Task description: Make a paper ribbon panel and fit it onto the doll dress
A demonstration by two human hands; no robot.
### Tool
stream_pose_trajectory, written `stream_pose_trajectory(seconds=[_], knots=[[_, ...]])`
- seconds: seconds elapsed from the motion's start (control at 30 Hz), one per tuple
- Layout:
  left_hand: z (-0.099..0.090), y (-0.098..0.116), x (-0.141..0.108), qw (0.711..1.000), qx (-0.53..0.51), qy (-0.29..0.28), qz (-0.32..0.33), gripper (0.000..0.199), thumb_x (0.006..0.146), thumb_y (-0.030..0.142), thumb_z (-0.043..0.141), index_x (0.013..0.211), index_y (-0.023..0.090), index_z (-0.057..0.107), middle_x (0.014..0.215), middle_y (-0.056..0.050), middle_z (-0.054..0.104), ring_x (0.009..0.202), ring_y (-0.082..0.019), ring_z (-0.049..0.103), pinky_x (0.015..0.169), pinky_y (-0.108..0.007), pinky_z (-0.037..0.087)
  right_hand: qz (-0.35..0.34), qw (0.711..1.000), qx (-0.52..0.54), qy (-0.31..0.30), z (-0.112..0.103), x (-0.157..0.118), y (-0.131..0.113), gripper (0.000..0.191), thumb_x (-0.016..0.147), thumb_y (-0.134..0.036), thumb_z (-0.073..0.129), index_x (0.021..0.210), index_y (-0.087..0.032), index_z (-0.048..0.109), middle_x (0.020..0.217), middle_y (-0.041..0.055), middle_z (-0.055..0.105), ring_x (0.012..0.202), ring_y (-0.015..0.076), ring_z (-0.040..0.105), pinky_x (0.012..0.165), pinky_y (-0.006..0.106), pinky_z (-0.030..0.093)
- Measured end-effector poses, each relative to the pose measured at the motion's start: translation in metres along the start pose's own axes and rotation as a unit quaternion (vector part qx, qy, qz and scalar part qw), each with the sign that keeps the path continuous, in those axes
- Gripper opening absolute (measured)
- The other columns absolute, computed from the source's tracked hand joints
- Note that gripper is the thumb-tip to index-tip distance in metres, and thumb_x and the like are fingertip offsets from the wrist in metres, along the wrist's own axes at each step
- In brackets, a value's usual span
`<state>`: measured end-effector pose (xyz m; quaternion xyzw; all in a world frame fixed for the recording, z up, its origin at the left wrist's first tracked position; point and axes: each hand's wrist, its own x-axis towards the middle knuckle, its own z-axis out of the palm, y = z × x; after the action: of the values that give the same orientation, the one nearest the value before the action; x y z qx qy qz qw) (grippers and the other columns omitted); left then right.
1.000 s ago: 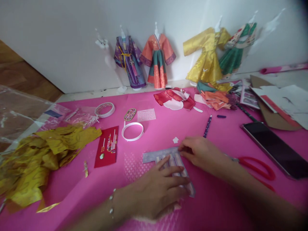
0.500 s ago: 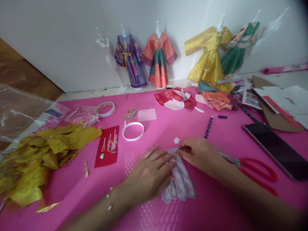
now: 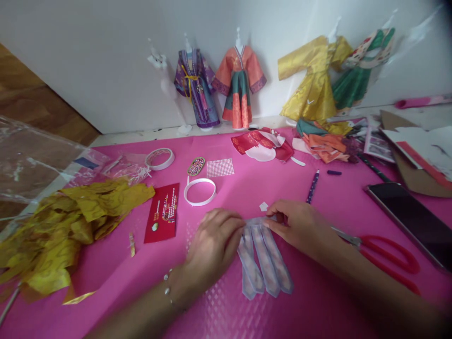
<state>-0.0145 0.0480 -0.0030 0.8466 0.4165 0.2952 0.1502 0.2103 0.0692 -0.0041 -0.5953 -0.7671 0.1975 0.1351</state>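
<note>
A pale lilac piece of pointed strips (image 3: 263, 256), joined along a top band, lies on the pink mat between my hands. My left hand (image 3: 219, 238) is closed, with its fingertips pinching the band's left end. At the band's right end, my right hand (image 3: 296, 223) pinches with thumb and forefinger. The strips hang toward me, and the leftmost ones overlap. Just past my right fingertips lies a small white paper scrap (image 3: 263, 206). Red-handled scissors (image 3: 384, 249) rest by my right forearm, partly hidden under it.
Yellow fabric scraps (image 3: 70, 226) pile up at left near a red card (image 3: 161, 214). Tape rolls (image 3: 160, 159) and a pencil (image 3: 312, 186) lie farther back. A phone (image 3: 409, 221) is at right. Dressed doll forms, including one in an orange robe (image 3: 239, 89), stand along the wall.
My left hand has drawn back from lying flat over the strips to pinching the band's left end, so more strips show. My right hand keeps its pinch. The whole view has shifted slightly.
</note>
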Motion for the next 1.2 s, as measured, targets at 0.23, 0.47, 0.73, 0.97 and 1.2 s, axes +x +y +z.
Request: stream_pose_trajectory(seconds=[0.23, 0.47, 0.73, 0.97, 1.2], knots=[[0.002, -0.005, 0.002, 0.987, 0.101, -0.069, -0.101, 0.014, 0.093, 0.020, 0.054, 0.094, 0.020, 0.068, 0.093, -0.006, 0.065, 0.087, -0.024, 0.056, 0.078, -0.042, 0.044, -0.049, 0.998, -0.009, -0.035, 0.002, 0.000, 0.002, 0.014, 0.088, -0.019, 0.057, 0.079, -0.020, 0.067, 0.081, 0.0023, 0.069, 0.074, 0.0183, 0.064, 0.065, 0.029, 0.040], [0.000, -0.002, 0.005, 0.979, 0.129, -0.098, -0.127, 0.009, 0.090, 0.018, 0.057, 0.083, 0.018, 0.064, 0.090, -0.006, 0.062, 0.085, -0.024, 0.054, 0.076, -0.040, 0.044, -0.055, 0.998, 0.008, -0.026, 0.004, -0.004, 0.000, 0.008, 0.087, -0.024, 0.060, 0.090, -0.020, 0.066, 0.087, 0.0028, 0.069, 0.078, 0.0197, 0.064, 0.068, 0.031, 0.042], [0.000, -0.001, 0.002, 0.998, 0.025, -0.060, -0.026, 0.010, 0.094, 0.018, 0.054, 0.086, 0.018, 0.060, 0.086, -0.003, 0.066, 0.085, -0.020, 0.058, 0.085, -0.040, 0.043, -0.166, 0.984, 0.059, 0.024, -0.003, -0.008, -0.007, 0.021, 0.086, -0.023, 0.061, 0.107, -0.019, 0.065, 0.106, 0.0083, 0.068, 0.100, 0.0250, 0.061, 0.087, 0.038, 0.047], [-0.005, 0.009, -0.001, 0.992, -0.105, -0.039, 0.053, 0.011, 0.090, 0.010, 0.058, 0.086, 0.019, 0.062, 0.079, 0.002, 0.069, 0.080, -0.015, 0.063, 0.107, -0.047, 0.034, -0.236, 0.963, 0.117, -0.050, -0.013, -0.012, -0.020, 0.010, 0.084, -0.021, 0.065, 0.093, -0.019, 0.066, 0.089, 0.0064, 0.068, 0.090, 0.0241, 0.060, 0.085, 0.039, 0.047], [0.007, 0.005, -0.001, 0.872, -0.444, 0.000, -0.205, 0.011, 0.081, 0.023, 0.070, 0.087, 0.018, 0.062, 0.075, 0.000, 0.063, 0.068, -0.013, 0.060, 0.061, -0.026, 0.049, -0.114, 0.954, 0.243, -0.135, -0.018, -0.011, -0.018, 0.014, 0.086, -0.023, 0.062, 0.072, -0.019, 0.062, 0.071, 0.0001, 0.064, 0.068, 0.0153, 0.058, 0.064, 0.028, 0.044]])
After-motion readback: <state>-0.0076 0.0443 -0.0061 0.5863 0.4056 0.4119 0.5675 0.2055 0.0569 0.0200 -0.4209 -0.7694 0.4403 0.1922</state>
